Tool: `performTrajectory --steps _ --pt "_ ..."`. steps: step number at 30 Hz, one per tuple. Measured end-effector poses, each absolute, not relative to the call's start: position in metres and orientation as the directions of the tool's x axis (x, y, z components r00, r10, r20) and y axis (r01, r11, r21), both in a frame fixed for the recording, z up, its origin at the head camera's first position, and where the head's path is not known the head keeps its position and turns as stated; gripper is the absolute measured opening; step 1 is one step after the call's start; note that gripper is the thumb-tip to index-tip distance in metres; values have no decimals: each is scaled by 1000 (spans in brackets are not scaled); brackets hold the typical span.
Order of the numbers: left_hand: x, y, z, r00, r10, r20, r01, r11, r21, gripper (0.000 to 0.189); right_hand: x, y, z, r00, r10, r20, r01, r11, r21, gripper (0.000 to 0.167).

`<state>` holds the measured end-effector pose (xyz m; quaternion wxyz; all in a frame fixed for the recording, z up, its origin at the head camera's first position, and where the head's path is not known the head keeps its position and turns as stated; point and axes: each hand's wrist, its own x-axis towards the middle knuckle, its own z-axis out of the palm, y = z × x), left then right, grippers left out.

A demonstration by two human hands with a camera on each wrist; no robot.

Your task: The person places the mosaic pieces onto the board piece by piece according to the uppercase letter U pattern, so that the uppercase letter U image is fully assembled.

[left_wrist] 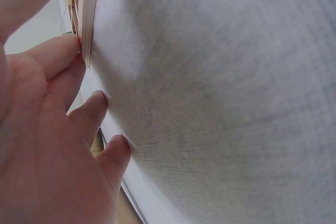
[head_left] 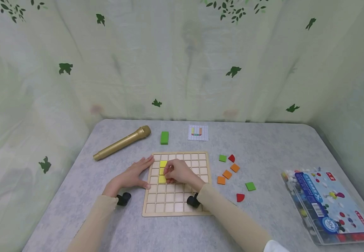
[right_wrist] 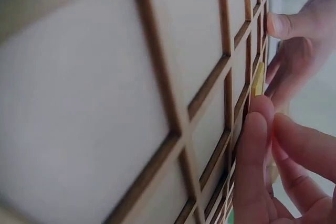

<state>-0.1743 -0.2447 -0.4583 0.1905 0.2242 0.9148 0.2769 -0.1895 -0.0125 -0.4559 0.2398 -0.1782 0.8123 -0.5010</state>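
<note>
A wooden grid board (head_left: 163, 214) lies on the table. Three yellow square tiles (head_left: 162, 179) sit in one column of its cells, near the left side. At the board's left edge my left hand (head_left: 132, 175) rests with fingers spread and straight, its fingertips touching the frame and the tabletop. My right hand (head_left: 182, 172) has curled fingers down at the yellow tiles. In the right wrist view its fingertips meet the board beside a yellow tile (right_wrist: 258, 80); whether they pinch a tile is hidden.
Right of the board lie orange squares (head_left: 227, 174), green squares (head_left: 250, 186) and red quarter-round pieces (head_left: 240, 197). Behind it are a green block (head_left: 164, 138), a small pattern card (head_left: 198, 133) and a gold microphone (head_left: 122, 142). A clear box (head_left: 333, 206) stands far right.
</note>
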Motion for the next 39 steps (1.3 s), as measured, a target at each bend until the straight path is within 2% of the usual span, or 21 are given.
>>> performTrajectory --steps 10,14,27,32,39 --pt "-176 -243 -459 -827 515 -227 306 750 587 104 -196 53 -448 -758 -634 -154 -55 298 -953 12" --pt "-177 -243 -457 -828 516 -219 309 746 590 104 -198 85 -447 -744 -650 -153 -66 299 -952 16" --pt "-175 -242 -456 -833 500 -237 283 753 594 104 -185 167 -449 -834 -525 -170 -43 371 -928 24" --pt "-174 -243 -457 -835 495 -241 276 754 596 105 -175 189 -451 -854 -495 -164 -47 387 -921 23" --pt "-174 -244 -457 -835 493 -243 271 754 598 106 -160 211 -455 -847 -497 -189 -32 402 -915 20"
